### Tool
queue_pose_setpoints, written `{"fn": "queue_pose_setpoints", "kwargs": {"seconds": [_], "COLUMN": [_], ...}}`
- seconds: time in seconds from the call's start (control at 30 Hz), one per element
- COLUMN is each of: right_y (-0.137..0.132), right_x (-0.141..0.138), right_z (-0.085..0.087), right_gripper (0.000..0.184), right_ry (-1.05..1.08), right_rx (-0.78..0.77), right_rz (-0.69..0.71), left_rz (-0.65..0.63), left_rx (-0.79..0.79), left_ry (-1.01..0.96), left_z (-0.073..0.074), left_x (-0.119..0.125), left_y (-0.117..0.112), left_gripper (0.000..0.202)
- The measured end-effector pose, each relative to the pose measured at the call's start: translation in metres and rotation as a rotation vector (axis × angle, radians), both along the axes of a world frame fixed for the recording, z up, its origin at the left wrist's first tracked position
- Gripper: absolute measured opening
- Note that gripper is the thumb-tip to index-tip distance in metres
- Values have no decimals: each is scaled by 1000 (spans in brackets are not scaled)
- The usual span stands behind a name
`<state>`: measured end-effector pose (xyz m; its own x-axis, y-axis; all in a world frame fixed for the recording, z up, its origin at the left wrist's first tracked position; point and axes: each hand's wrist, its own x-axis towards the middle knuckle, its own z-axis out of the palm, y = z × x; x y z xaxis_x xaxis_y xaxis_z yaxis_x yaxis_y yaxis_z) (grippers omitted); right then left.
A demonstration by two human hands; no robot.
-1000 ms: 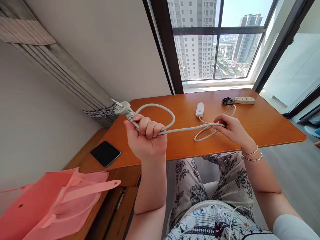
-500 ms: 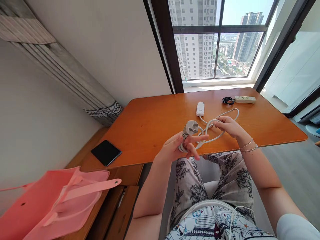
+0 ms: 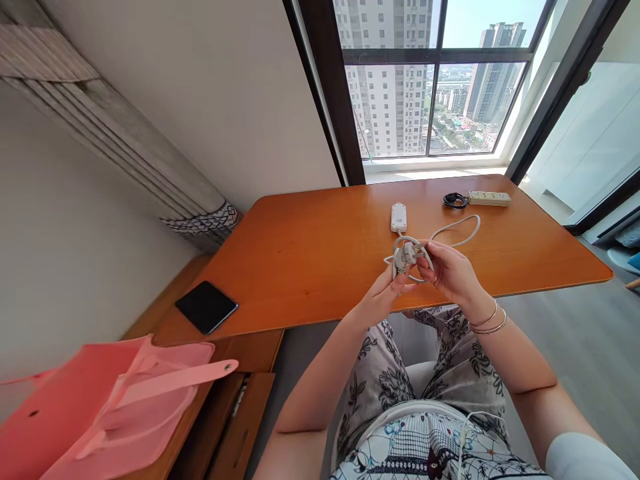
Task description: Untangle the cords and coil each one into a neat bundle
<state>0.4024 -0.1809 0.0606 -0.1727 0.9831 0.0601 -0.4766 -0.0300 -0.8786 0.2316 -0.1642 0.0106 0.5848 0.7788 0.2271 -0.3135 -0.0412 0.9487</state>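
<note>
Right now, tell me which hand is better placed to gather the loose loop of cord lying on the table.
Right, probably. Both the left hand and right hand pinch the coiled white cord, but its loose loop lies on the table at the right hand's side.

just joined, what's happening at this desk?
A seated person holds a white power cord, gathered into small loops, just above an orange wooden table. The left hand grips the loops by the pale plug; the right hand pinches them from the other side. Slack cord lies on the table towards a small white rectangular socket block.
</note>
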Motion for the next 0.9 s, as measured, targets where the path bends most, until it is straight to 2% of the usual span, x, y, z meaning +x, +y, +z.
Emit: {"fn": "queue_pose_setpoints", "kwargs": {"seconds": [0.1,0.2,0.33,0.4,0.53,0.67,0.77,0.83,0.9], "right_y": [-2,-5,-9,-11,-14,-19,-21,-20,-16], "right_x": [-8,-16,-21,-19,-13,-17,-24,-26,-27], "right_z": [-12,-20,-25,-24,-24,-29,-38,-43,-47], "right_gripper": [25,29,40,40,28,17,21,26,30], "right_ry": [96,147,46,-112,-497,-699,-709,-585,-413], "right_rx": [-24,-40,-9,74,322,530,583,586,545], "right_rz": [-29,-31,-103,-177,-301,-441,-525,-528,-475], "left_rz": [65,187,323,325,279,221,192,152,74], "left_rx": [83,187,303,263,68,-42,-129,-163,-196], "left_ry": [62,137,148,104,-68,-194,-265,-331,-385], "left_z": [-1,-3,-4,-5,-1,7,13,18,22], "left_x": [1,3,4,5,8,12,9,3,-5], "left_y": [-1,-1,-2,-3,-7,-10,-9,-6,-4], "left_gripper": [54,53,48,46,50,55,47,45,45]}}
